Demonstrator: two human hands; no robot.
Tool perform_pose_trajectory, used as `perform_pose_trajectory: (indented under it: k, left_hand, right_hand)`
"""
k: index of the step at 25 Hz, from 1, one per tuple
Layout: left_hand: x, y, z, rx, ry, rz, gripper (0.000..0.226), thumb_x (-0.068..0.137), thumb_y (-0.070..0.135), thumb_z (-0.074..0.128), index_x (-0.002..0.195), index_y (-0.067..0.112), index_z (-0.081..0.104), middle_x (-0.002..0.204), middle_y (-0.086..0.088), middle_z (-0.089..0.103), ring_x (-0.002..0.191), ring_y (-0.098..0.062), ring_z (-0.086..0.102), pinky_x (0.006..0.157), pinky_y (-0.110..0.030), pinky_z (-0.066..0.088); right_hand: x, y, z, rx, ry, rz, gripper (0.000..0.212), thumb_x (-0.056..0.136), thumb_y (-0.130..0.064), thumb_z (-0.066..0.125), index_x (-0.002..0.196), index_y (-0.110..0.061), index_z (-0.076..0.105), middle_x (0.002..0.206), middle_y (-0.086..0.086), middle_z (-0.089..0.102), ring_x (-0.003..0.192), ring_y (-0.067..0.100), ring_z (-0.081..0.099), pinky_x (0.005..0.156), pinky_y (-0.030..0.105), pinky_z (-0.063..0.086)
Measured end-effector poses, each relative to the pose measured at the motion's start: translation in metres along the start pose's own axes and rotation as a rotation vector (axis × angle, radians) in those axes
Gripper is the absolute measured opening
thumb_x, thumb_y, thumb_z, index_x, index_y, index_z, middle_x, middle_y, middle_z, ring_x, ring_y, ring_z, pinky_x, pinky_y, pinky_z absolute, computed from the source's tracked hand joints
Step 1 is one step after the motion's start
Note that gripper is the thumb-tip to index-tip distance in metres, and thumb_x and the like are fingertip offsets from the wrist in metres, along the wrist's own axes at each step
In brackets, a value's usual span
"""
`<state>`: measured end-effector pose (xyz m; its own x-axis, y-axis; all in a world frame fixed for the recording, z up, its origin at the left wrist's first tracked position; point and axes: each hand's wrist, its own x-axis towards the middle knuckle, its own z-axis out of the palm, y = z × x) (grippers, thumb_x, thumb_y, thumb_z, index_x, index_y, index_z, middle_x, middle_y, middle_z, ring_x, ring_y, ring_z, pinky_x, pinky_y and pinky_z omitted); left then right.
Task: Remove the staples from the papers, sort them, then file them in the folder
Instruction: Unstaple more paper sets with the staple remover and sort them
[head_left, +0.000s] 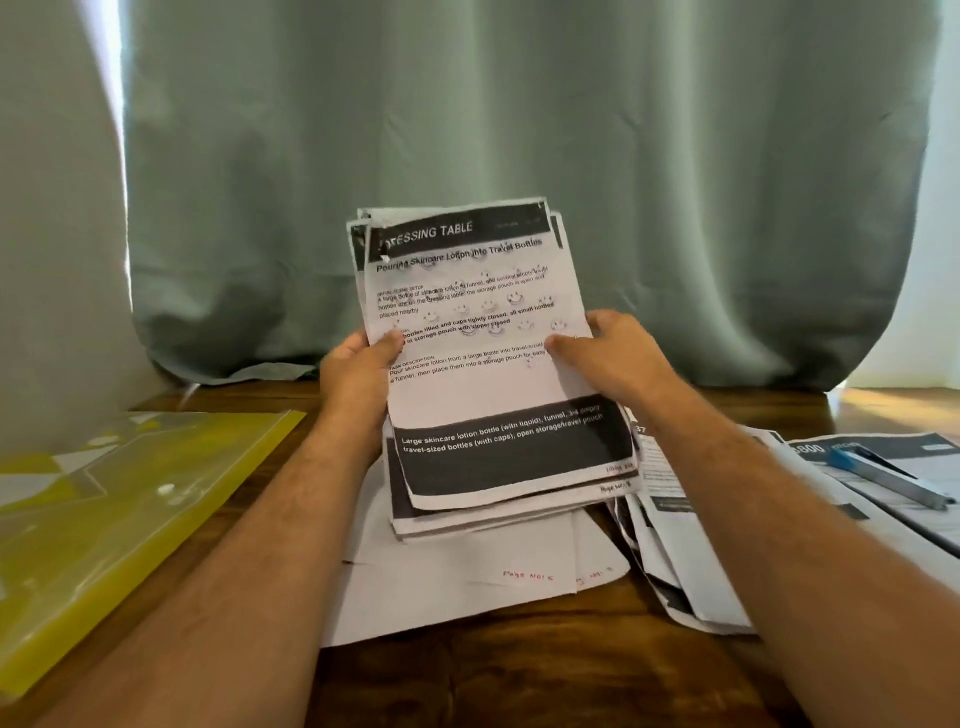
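I hold a stack of printed papers (483, 374) upright over the wooden table, its bottom edge resting on other sheets. The top page reads "Dressing Table" and has black bands at top and bottom. My left hand (358, 374) grips the stack's left edge with the thumb on the front. Gripping the right edge the same way is my right hand (613, 358). Loose white sheets (467, 587) marked "Page No" in red lie flat under the stack. A yellow translucent folder (119, 519) with a snap button lies shut at the left. No staple is visible.
More printed pages (691, 561) spread out at the right, with a blue and grey tool (888, 478) lying on them. A grey-green curtain (519, 130) hangs behind the table. Brown tabletop (519, 686) shows at the front.
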<state>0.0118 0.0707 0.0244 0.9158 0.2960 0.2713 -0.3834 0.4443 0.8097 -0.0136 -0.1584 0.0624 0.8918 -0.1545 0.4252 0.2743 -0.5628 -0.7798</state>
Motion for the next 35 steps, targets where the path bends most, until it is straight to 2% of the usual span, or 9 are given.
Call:
perform_pose_trajectory:
  k: [3,5,8,14,18,22,25,31,35]
  left_hand:
    - [-0.001,-0.007,0.003,0.063,-0.051,-0.071,0.020,0.099,0.007,0.059,0.116,0.017,0.062,0.105,-0.011,0.075,0.075,-0.021,0.075,0.060,-0.035,0.062]
    - [-0.004,-0.013,0.005,0.098,-0.081,-0.152,0.025,0.102,0.016,0.056,0.127,0.018,0.056,0.108,-0.010,0.075,0.083,-0.025,0.076,0.066,-0.042,0.063]
    - [-0.015,-0.015,0.012,0.118,-0.154,-0.350,0.027,0.105,0.030,0.049,0.119,0.012,0.063,0.103,-0.014,0.077,0.086,-0.033,0.076,0.071,-0.047,0.062]
    - [-0.018,-0.023,0.015,0.304,-0.159,-0.345,0.025,0.102,0.008,0.050,0.124,0.010,0.062,0.105,-0.015,0.075,0.084,-0.033,0.074,0.065,-0.044,0.062]
    - [0.002,-0.008,0.032,0.347,-0.161,-0.370,0.030,0.097,0.005,0.050,0.124,0.002,0.062,0.109,-0.019,0.072,0.081,-0.034,0.070,0.057,-0.040,0.061]
    - [-0.007,-0.013,0.035,0.241,-0.291,-0.398,0.037,0.094,0.013,0.058,0.130,0.006,0.062,0.119,-0.020,0.071,0.108,-0.041,0.068,0.085,-0.055,0.059]
    - [-0.020,-0.022,0.024,0.180,-0.396,-0.440,0.035,0.094,0.013,0.060,0.130,0.010,0.062,0.119,-0.018,0.071,0.108,-0.039,0.070,0.082,-0.054,0.060]
    - [-0.015,-0.014,0.023,0.013,-0.404,-0.440,0.034,0.097,0.017,0.057,0.130,0.011,0.062,0.119,-0.017,0.072,0.104,-0.038,0.071,0.078,-0.058,0.059]
    - [-0.020,-0.019,0.025,0.051,-0.433,-0.476,0.034,0.094,0.010,0.059,0.128,0.012,0.063,0.118,-0.017,0.072,0.101,-0.037,0.072,0.073,-0.055,0.061]
  right_hand:
    - [-0.006,0.025,-0.005,0.234,-0.049,0.084,0.014,0.089,-0.020,0.072,0.099,-0.020,0.062,0.106,0.003,0.074,0.088,0.019,0.073,0.083,0.038,0.059]
    - [-0.005,0.037,-0.005,0.312,-0.049,0.141,0.022,0.088,-0.016,0.073,0.108,-0.015,0.063,0.103,0.005,0.075,0.085,0.019,0.073,0.080,0.039,0.060]
    - [0.001,0.045,-0.005,0.284,-0.030,0.138,0.026,0.090,-0.018,0.071,0.114,-0.016,0.060,0.103,0.003,0.074,0.085,0.019,0.073,0.078,0.039,0.061]
    - [0.006,0.052,-0.008,0.216,-0.156,0.216,0.022,0.094,-0.025,0.065,0.108,-0.009,0.070,0.094,0.003,0.077,0.085,0.022,0.073,0.087,0.041,0.058]
    - [0.005,0.052,-0.010,0.394,-0.172,0.273,0.018,0.088,-0.020,0.071,0.103,-0.009,0.071,0.090,0.006,0.077,0.080,0.025,0.075,0.078,0.040,0.061]
    - [0.008,0.062,-0.016,0.508,-0.115,0.173,0.020,0.088,-0.013,0.072,0.109,-0.012,0.071,0.099,0.004,0.077,0.085,0.022,0.075,0.081,0.040,0.060]
    - [0.009,0.064,-0.016,0.530,-0.083,0.119,0.024,0.086,-0.010,0.075,0.110,-0.013,0.071,0.097,0.002,0.077,0.085,0.022,0.075,0.082,0.041,0.060]
    - [0.006,0.053,-0.015,0.620,-0.012,0.013,0.030,0.082,-0.008,0.078,0.111,-0.009,0.071,0.098,0.006,0.077,0.088,0.026,0.075,0.082,0.045,0.060]
    - [0.001,0.048,-0.016,0.592,0.043,-0.009,0.029,0.082,-0.010,0.079,0.110,-0.010,0.072,0.097,0.005,0.077,0.086,0.026,0.075,0.081,0.046,0.060]
